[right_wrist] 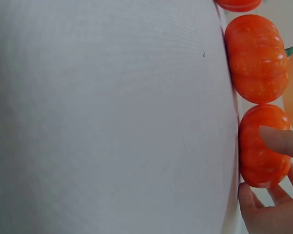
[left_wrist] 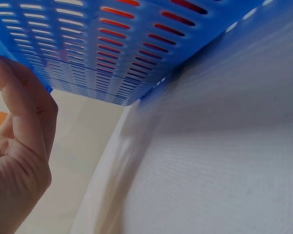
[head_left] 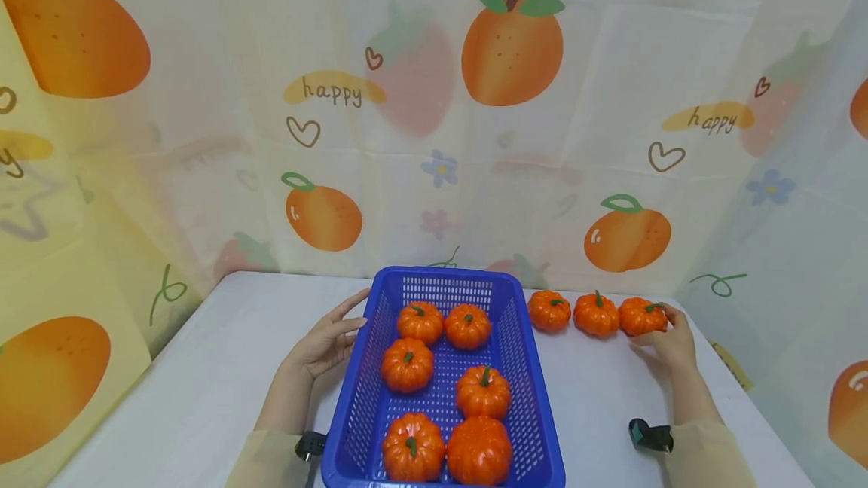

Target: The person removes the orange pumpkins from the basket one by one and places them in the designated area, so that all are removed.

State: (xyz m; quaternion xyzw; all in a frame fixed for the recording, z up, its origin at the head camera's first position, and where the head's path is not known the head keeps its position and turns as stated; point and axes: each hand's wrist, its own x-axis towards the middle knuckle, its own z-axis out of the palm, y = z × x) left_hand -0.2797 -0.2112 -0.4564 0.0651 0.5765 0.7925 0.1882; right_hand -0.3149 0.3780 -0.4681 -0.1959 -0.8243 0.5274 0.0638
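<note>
My left hand point(head_left: 329, 341) is at the left side of a blue plastic basket point(head_left: 354, 386), its relaxed fingertips right at the rim. In the left wrist view that hand point(left_wrist: 19, 141) is close beside the slotted basket wall point(left_wrist: 95, 53). At the back right of the table, my right hand point(head_left: 671, 341) grips the rightmost small orange pumpkin point(head_left: 640, 315) of a row of three. The right wrist view has the thumb point(right_wrist: 283, 141) across this pumpkin point(right_wrist: 259, 165) and the other fingers around its end. Several more pumpkins point(head_left: 407, 364) lie inside the basket.
Left of the gripped pumpkin sit a middle pumpkin point(head_left: 597, 315) and another pumpkin point(head_left: 549, 311) near the basket's right rim. A white cloth covers the table point(head_left: 590, 390). Behind it hangs a fruit-printed curtain point(head_left: 427, 194).
</note>
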